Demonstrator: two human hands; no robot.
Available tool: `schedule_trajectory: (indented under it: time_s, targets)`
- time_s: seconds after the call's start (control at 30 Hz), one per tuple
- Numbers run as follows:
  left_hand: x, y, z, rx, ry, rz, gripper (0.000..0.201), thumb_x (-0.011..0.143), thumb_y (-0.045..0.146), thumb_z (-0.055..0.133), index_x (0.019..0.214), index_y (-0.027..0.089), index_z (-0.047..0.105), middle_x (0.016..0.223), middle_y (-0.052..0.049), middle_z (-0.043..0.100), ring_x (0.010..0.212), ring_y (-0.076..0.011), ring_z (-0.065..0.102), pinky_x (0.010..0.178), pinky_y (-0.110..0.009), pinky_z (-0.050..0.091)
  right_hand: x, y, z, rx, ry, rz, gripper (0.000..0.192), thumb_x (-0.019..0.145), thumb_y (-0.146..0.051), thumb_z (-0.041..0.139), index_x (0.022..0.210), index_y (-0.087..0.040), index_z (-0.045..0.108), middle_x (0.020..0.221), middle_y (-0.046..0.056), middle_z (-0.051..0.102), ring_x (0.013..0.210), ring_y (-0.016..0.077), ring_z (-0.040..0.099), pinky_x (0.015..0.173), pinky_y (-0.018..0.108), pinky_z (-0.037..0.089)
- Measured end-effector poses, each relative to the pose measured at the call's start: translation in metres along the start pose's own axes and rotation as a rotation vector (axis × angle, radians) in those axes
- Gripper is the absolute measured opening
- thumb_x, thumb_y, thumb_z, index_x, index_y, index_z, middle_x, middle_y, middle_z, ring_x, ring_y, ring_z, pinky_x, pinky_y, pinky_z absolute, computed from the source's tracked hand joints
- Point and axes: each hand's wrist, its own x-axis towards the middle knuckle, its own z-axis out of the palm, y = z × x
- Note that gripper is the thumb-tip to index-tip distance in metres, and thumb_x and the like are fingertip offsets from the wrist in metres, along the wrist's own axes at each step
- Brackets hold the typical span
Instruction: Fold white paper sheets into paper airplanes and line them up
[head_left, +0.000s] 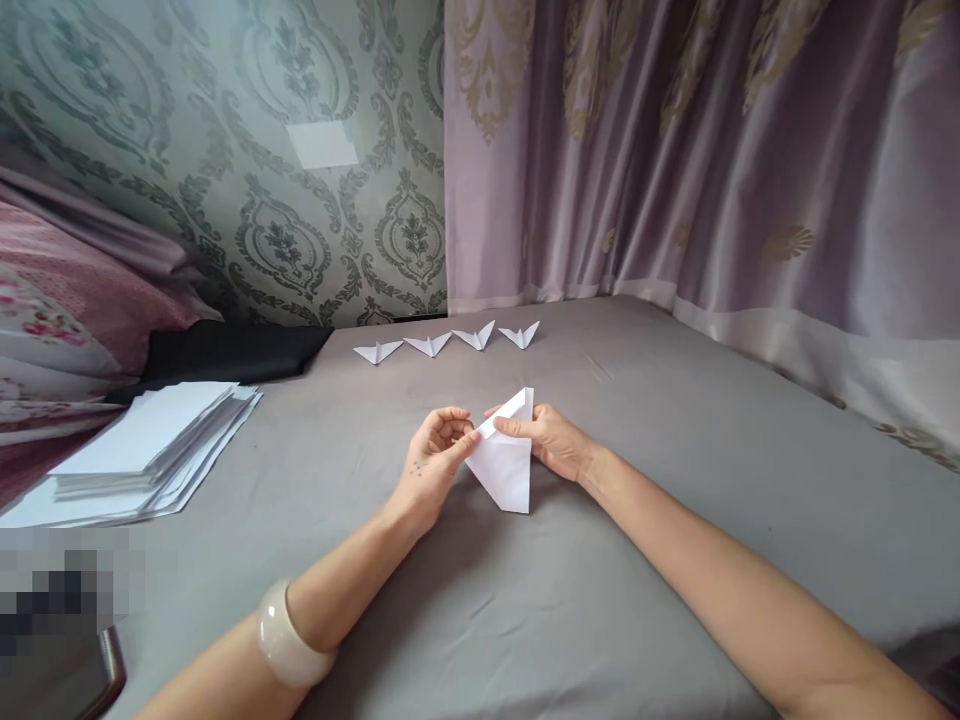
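Pinching from both sides, your hands share one folded white paper (506, 462) held just above the grey sheet (675, 480). Your left hand (433, 452) has its fingers curled in, thumb and forefinger closed on the paper's left edge near the top. Your right hand (551, 438) grips the upper flap between thumb and forefinger, the other fingers tucked behind the paper. The piece tapers to a point that hangs down between your wrists. A pale bangle (289, 640) sits on your left forearm. Beyond your hands, four small folded paper shapes (456, 342) lie in a row, well apart from you. Out to the left of your left hand rests a stack of white sheets (150, 445), with a dark cloth (232, 352) behind it
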Motion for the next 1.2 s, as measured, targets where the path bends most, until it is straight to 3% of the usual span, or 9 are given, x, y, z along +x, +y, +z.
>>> schedule_trajectory:
  time_s: [0.2,0.37,0.6,0.7,0.8,0.87,0.93,1.07,1.2]
  targets:
    - [-0.004,0.002,0.002,0.085,-0.086,-0.171,0.035,0.069,0.032,0.078,0.095,0.015,0.06,0.08,0.0,0.06,0.071,-0.0098,0.051,0.065,-0.022,0.039,0.001,0.001,-0.005,-0.107,0.022,-0.011,0.031,0.06,-0.037,0.083,0.081,-0.015,0.074,0.079,0.005,0.072,0.074,0.0175,0.065,0.07,0.03,0.049]
    - [0.0,0.006,-0.006,0.287,-0.131,-0.308,0.032,0.069,0.043,0.075,0.075,0.014,0.064,0.068,0.001,0.056,0.059,-0.0077,0.042,0.058,-0.022,0.032,0.001,-0.003,-0.009,-0.239,-0.03,0.003,0.033,0.058,-0.038,0.084,0.079,-0.015,0.073,0.077,0.005,0.072,0.074,0.0184,0.066,0.067,0.029,0.051]
    - [0.004,0.014,-0.006,0.448,-0.181,-0.407,0.036,0.06,0.047,0.077,0.07,0.015,0.065,0.057,0.004,0.051,0.049,-0.0062,0.033,0.049,-0.022,0.021,0.007,0.003,-0.004,-0.351,0.091,0.01,0.042,0.058,-0.036,0.084,0.091,-0.016,0.068,0.078,0.003,0.07,0.068,0.0176,0.065,0.057,0.027,0.05]
    - [0.006,0.014,-0.007,0.46,-0.122,-0.404,0.033,0.059,0.044,0.076,0.068,0.015,0.064,0.055,0.004,0.051,0.046,-0.0063,0.033,0.046,-0.021,0.022,0.01,0.01,-0.007,-0.505,0.161,-0.116,0.041,0.074,-0.039,0.072,0.108,-0.018,0.063,0.087,0.005,0.071,0.074,0.0194,0.066,0.065,0.032,0.051]
    - [0.01,0.01,-0.012,0.533,-0.046,-0.364,0.027,0.062,0.041,0.07,0.069,0.015,0.065,0.051,0.004,0.049,0.045,-0.0073,0.034,0.044,-0.021,0.022,0.01,0.015,-0.008,-0.866,0.38,-0.416,0.033,0.083,-0.03,0.061,0.114,-0.02,0.06,0.105,0.008,0.069,0.096,0.0229,0.062,0.086,0.039,0.047]
    - [0.013,0.006,-0.018,0.611,-0.032,-0.316,0.024,0.065,0.039,0.066,0.07,0.015,0.067,0.052,0.003,0.05,0.046,-0.0083,0.037,0.045,-0.021,0.024,0.006,0.018,-0.005,-1.122,0.435,-0.612,0.026,0.085,-0.022,0.057,0.11,-0.02,0.064,0.111,0.009,0.066,0.105,0.0237,0.057,0.093,0.041,0.042]
    - [0.016,0.003,-0.024,0.712,-0.033,-0.257,0.023,0.068,0.038,0.063,0.068,0.015,0.068,0.054,0.002,0.052,0.049,-0.0097,0.04,0.047,-0.022,0.026,0.002,0.021,0.0,-1.287,0.331,-0.692,0.024,0.087,-0.016,0.053,0.107,-0.021,0.066,0.11,0.008,0.065,0.103,0.0224,0.055,0.09,0.038,0.041]
    - [0.017,0.001,-0.026,0.919,-0.046,-0.151,0.022,0.072,0.037,0.059,0.068,0.017,0.068,0.06,0.0,0.06,0.057,-0.014,0.048,0.052,-0.024,0.032,-0.003,0.026,0.01,-1.445,0.071,-0.655,0.032,0.091,-0.01,0.044,0.109,-0.024,0.066,0.103,0.006,0.065,0.097,0.0196,0.053,0.084,0.034,0.04]
    - [0.015,0.001,-0.023,0.991,-0.047,-0.067,0.018,0.075,0.034,0.059,0.07,0.018,0.065,0.065,-0.002,0.063,0.06,-0.0162,0.052,0.055,-0.025,0.036,-0.002,0.028,0.011,-1.511,-0.011,-0.577,0.035,0.093,-0.011,0.039,0.114,-0.024,0.065,0.102,0.006,0.062,0.094,0.0185,0.051,0.083,0.033,0.039]
